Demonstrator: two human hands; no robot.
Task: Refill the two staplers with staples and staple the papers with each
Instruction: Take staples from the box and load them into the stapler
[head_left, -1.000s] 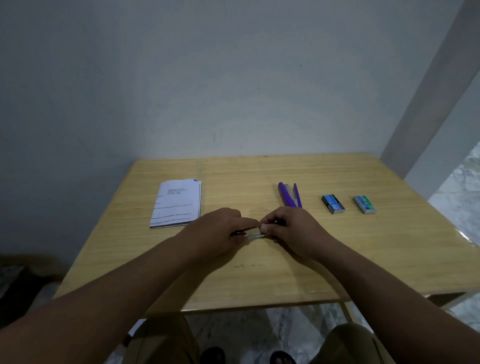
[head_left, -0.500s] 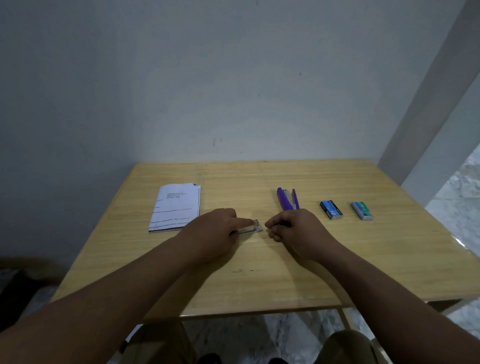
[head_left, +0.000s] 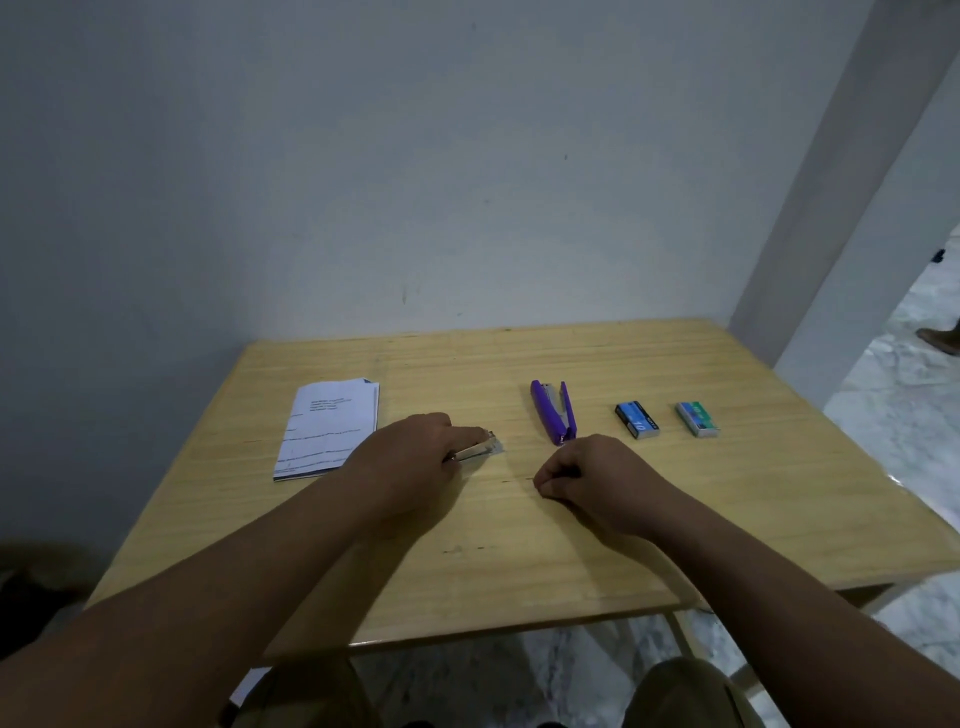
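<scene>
My left hand (head_left: 410, 457) rests on the wooden table (head_left: 519, 571), closed over a small silver stapler (head_left: 480, 449) whose front end sticks out past my fingers. My right hand (head_left: 587, 480) lies to its right, fingers curled and pinched together; whether it holds anything I cannot tell. A purple stapler (head_left: 554, 411) lies opened out just beyond my right hand. A stack of printed papers (head_left: 328, 427) sits to the left of my left hand. Two staple boxes stand at the right: a blue one (head_left: 637, 419) and a green one (head_left: 697, 419).
The table stands against a plain wall, with a white pillar (head_left: 831, 208) at the back right. Marble floor (head_left: 909, 415) shows past the right edge and under the front edge. My knees show below the table front.
My hands were joined at the silver stapler and have moved apart. The left hand holds the stapler down on the table; the right hand has drawn back to the right.
</scene>
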